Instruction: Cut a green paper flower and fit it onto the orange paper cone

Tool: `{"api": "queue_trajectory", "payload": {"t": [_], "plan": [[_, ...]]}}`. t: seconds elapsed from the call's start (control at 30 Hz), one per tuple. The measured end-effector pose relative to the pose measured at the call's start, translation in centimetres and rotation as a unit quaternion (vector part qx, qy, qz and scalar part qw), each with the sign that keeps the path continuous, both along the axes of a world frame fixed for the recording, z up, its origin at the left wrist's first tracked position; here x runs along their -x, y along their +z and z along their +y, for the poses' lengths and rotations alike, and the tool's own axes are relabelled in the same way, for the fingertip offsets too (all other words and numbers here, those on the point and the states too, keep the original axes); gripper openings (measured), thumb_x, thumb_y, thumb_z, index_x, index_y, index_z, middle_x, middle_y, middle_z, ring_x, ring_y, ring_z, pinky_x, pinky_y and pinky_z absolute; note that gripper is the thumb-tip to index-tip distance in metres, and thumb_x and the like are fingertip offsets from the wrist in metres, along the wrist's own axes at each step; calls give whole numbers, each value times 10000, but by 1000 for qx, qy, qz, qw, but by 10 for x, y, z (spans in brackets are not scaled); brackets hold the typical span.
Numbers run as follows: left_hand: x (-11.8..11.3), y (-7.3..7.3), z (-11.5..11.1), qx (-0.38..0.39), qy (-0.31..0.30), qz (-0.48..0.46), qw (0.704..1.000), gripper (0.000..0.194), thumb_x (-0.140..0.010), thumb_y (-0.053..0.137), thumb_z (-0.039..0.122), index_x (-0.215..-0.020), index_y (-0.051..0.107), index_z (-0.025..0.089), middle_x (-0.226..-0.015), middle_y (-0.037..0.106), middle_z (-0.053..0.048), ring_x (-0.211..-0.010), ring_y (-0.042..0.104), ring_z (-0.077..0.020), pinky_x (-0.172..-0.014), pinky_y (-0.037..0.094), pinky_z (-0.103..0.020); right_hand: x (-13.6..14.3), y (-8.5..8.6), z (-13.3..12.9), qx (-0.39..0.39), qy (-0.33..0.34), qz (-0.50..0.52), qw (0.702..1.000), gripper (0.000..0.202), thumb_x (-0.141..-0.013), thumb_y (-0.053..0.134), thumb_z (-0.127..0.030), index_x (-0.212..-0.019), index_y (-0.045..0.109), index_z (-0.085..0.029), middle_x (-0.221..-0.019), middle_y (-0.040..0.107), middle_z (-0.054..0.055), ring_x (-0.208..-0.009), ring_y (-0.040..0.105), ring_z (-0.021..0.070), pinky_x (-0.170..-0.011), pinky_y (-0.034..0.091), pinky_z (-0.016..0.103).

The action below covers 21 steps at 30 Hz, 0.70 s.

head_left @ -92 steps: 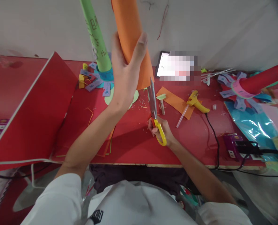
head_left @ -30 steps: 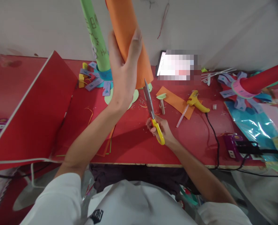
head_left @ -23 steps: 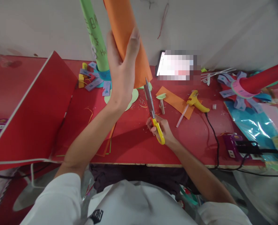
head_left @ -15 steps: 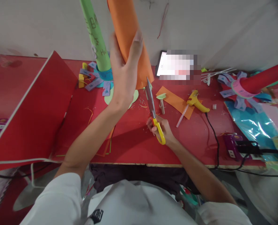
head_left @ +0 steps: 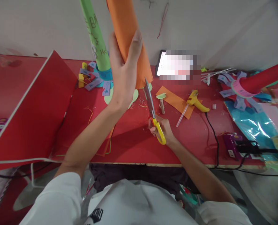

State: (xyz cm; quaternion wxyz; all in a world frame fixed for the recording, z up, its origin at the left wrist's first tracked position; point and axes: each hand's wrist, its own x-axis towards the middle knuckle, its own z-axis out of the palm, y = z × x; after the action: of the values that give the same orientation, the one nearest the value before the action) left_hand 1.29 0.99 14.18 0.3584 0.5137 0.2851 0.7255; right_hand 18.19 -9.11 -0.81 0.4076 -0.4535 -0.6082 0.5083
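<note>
My left hand [head_left: 124, 68] is wrapped round an orange paper tube [head_left: 127, 28], holding it tilted above the red table [head_left: 134, 143]. The tube's lower edge has small slits cut in it. My right hand [head_left: 162, 129] grips a pair of scissors [head_left: 150, 103] with yellow handles. The scissor blades point up at the tube's lower edge, their tips at or very near it. Behind my left hand stands a green paper tube [head_left: 95, 37] with writing and a blue base. Pale green paper rounds [head_left: 134, 96] lie partly hidden under my left wrist.
A yellow glue gun [head_left: 197, 101] rests by an orange paper strip [head_left: 170, 98], its cord running off the front edge. A phone [head_left: 176, 65] leans on the wall. A red board [head_left: 36, 115] stands left; a red tube [head_left: 265, 78] with purple tabs lies right.
The orange tube and my left hand have shifted slightly left. The scissors have tipped a little left, their tips staying by the tube's lower edge.
</note>
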Motion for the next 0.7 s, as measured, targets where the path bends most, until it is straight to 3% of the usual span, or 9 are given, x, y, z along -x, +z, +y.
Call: {"api": "queue_trajectory", "payload": {"t": [0.23,0.4,0.57,0.7], "plan": [[-1,1,-1,-8,-16,-36,999,60,-1096,616,277,-1038,616,263,-1093,612,-33,-1121,623,-158,-1021,541,-284,0,4,1,11,-19,-38,999,666,-775,729,-871,-749,557,-228,-587,500,-28,-514,431,124,-469,347,268],[-2,4,-2,4,5,-20,1000,89,-1109,566,206,-1057,614,260,-1085,604,-39,-1058,602,-157,-1034,530,-298,0,0,2,8,-24,-40,999,623,-801,749,-819,-752,559,-228,-576,493,-35,-501,432,121,-461,359,267],[-1,1,4,6,2,-36,999,38,-1084,594,279,-1061,623,282,-1106,613,-24,-1087,608,-161,-1054,525,-307,-1,-4,3,13,-14,-25,1000,618,-793,761,-816,-775,581,-225,-563,500,-43,-473,447,115,-438,366,258],[-1,-2,7,8,4,-43,999,45,-1100,590,236,-1065,602,262,-1090,599,-19,-1097,612,-143,-1042,527,-293,1,1,2,37,2,2,999,636,-776,762,-834,-760,567,-229,-515,491,-59,-407,454,111,-400,361,255]]}}
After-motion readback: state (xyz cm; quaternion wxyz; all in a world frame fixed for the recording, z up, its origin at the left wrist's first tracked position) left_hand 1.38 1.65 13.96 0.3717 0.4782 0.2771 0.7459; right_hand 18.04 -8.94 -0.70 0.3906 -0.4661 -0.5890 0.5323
